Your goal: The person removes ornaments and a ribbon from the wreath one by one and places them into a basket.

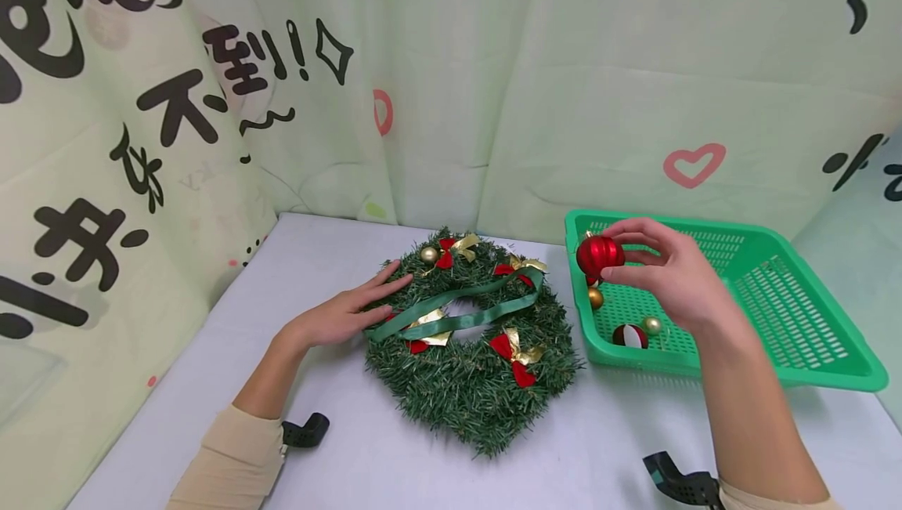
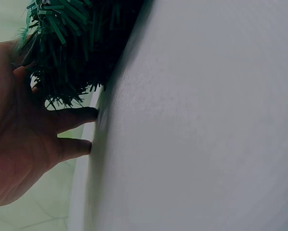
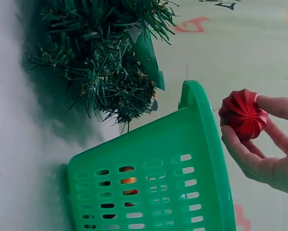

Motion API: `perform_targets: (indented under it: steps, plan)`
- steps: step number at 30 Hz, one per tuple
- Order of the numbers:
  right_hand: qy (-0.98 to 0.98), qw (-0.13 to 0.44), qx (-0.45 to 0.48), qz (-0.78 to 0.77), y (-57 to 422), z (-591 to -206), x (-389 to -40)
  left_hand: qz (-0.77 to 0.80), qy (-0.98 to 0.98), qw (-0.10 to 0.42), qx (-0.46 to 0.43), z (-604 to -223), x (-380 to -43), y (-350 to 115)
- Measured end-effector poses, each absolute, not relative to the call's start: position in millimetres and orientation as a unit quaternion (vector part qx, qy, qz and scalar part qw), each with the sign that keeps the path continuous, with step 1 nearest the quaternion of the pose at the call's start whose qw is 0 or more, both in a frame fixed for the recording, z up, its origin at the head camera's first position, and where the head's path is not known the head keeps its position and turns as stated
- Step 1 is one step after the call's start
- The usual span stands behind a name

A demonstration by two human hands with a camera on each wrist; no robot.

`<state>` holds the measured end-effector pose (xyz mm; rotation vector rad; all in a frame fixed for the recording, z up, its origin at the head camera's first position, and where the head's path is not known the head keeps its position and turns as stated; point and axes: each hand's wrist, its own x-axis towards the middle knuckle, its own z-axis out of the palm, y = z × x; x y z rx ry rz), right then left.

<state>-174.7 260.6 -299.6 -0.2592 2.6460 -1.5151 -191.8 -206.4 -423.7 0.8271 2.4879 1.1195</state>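
Touching the outstretched left hand (image 1: 345,312), the wreath (image 1: 465,396) already bears bows (image 1: 520,356), ribbon (image 1: 474,287) and a gold ball (image 1: 429,255), while the right hand (image 1: 678,271) pinches a red ball (image 1: 599,255), apart from the wreath, over the basket (image 1: 831,377), other balls (image 1: 651,326) being left below that hand.

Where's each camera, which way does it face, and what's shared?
Head: worn there, facing forward and down at the ring-shaped green tinsel wreath and green plastic basket; left hand, right hand and forearms show.
Left wrist: worn there, facing wreath's edge and white table; left hand shows.
Right wrist: worn there, facing basket, wreath and shiny red ribbed ball; right hand shows.
Head and right wrist share basket and ball.
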Motion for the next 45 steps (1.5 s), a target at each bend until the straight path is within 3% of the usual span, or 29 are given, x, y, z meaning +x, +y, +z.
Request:
perform_targets:
  steps: [45]
  plan:
    - [0.853,0.017,-0.048,-0.519,287.7,-337.6,-162.0,0.380,0.869,0.145,0.281,-425.4,-192.1,-206.1]
